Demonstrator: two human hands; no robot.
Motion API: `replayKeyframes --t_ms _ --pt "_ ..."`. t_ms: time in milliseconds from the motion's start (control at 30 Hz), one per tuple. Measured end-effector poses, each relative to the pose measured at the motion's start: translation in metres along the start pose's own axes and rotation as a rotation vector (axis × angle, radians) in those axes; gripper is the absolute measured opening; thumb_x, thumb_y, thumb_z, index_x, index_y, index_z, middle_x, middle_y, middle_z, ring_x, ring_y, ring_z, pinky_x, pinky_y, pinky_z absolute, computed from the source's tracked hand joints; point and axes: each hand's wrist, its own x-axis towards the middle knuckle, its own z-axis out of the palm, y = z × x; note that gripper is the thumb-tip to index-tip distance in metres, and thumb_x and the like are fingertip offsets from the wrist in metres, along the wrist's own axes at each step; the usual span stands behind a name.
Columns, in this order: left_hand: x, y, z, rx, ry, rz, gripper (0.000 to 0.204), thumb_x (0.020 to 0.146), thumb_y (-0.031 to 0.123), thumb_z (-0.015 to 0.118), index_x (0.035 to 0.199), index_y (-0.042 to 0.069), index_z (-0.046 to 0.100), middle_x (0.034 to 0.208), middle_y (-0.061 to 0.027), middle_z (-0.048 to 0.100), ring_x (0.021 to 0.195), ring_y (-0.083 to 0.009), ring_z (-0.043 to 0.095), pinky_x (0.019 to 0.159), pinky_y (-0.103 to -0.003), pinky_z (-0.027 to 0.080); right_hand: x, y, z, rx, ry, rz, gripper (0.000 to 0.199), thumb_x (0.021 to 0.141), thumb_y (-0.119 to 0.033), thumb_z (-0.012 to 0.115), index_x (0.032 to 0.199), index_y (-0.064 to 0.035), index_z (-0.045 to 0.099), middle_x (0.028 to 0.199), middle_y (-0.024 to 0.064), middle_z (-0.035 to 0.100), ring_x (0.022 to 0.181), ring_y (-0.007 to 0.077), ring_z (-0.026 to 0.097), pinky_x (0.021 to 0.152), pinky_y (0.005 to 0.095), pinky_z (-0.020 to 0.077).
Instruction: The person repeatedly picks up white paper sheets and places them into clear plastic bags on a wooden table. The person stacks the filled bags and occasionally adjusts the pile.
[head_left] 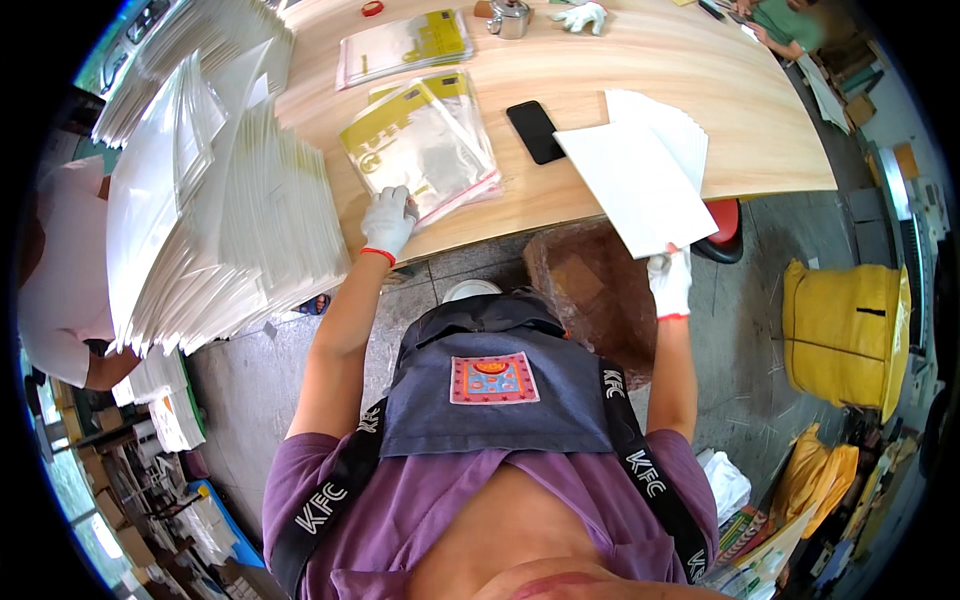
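My left hand, in a white work glove with a red cuff, has its fingers curled at the near-left edge of a clear plastic bag with an olive-yellow printed band. That bag tops a small fanned pile on the table. On the right, my gloved right hand grips the near corner of a white flat sheet, which reaches out past the table edge. Beneath its far part lies a fanned stack of similar white sheets. Between bags and sheets rests a black phone.
Tall stacks of white sheets in clear film crowd the table's left. Farther back lie more printed bags, a metal teapot and a white glove. A yellow bale stands right. Other people are at far left and far right.
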Motion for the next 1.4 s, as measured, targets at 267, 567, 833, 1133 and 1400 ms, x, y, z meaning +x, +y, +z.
replayKeyframes --t_ms 267,567,833,1133,1400 --pt "-0.014 -0.025 0.005 -0.312 0.056 -0.019 0.027 0.072 0.007 0.056 0.098 0.012 0.056 0.101 -0.007 0.057 0.099 -0.0279 0.052 0.081 -0.04 0.046 -0.053 -0.002 0.109 -0.127 -0.322 0.49 0.053 0.079 -0.011 0.049 0.128 0.006 0.038 0.118 0.0156 0.054 0.105 0.0243 0.056 0.089 0.033 0.0464" --pt "-0.007 -0.025 -0.009 -0.573 0.082 -0.035 0.028 0.071 0.001 0.049 0.095 0.01 0.06 0.09 -0.0078 0.057 0.081 -0.0277 0.056 0.072 -0.035 0.046 -0.066 0.069 0.115 0.118 -0.027 0.581 0.037 0.085 -0.007 0.048 0.121 -0.0074 0.047 0.099 0.0037 0.059 0.075 0.0099 0.058 0.054 0.0176 0.0469" --pt "-0.012 -0.018 -0.035 -0.681 0.118 0.062 0.035 0.069 -0.006 0.048 0.1 0.009 0.058 0.085 -0.009 0.054 0.068 -0.0221 0.054 0.064 -0.031 0.045 -0.092 0.063 0.159 0.046 -0.019 0.495 0.019 0.088 -0.013 0.048 0.106 -0.0076 0.05 0.082 0.0048 0.058 0.056 0.0117 0.053 0.044 0.022 0.0384" --pt "-0.035 -0.002 0.011 -0.851 0.375 0.009 0.04 0.069 -0.01 0.049 0.106 0.004 0.053 0.105 -0.0112 0.054 0.073 -0.018 0.056 0.067 -0.03 0.048 -0.106 0.059 0.17 0.022 -0.16 0.452 0.024 0.092 -0.017 0.047 0.112 -0.0058 0.047 0.083 0.007 0.059 0.06 0.015 0.057 0.046 0.0261 0.0435" --pt "-0.028 0.092 0.057 -2.028 0.227 -0.46 0.039 0.081 0.003 0.052 0.119 0.003 0.047 0.112 -0.0104 0.056 0.09 -0.0202 0.058 0.077 -0.029 0.049 -0.121 0.048 0.168 -0.06 -0.268 0.491 0.03 0.094 -0.018 0.046 0.12 -0.0049 0.043 0.089 0.0089 0.058 0.07 0.017 0.061 0.053 0.028 0.0516"
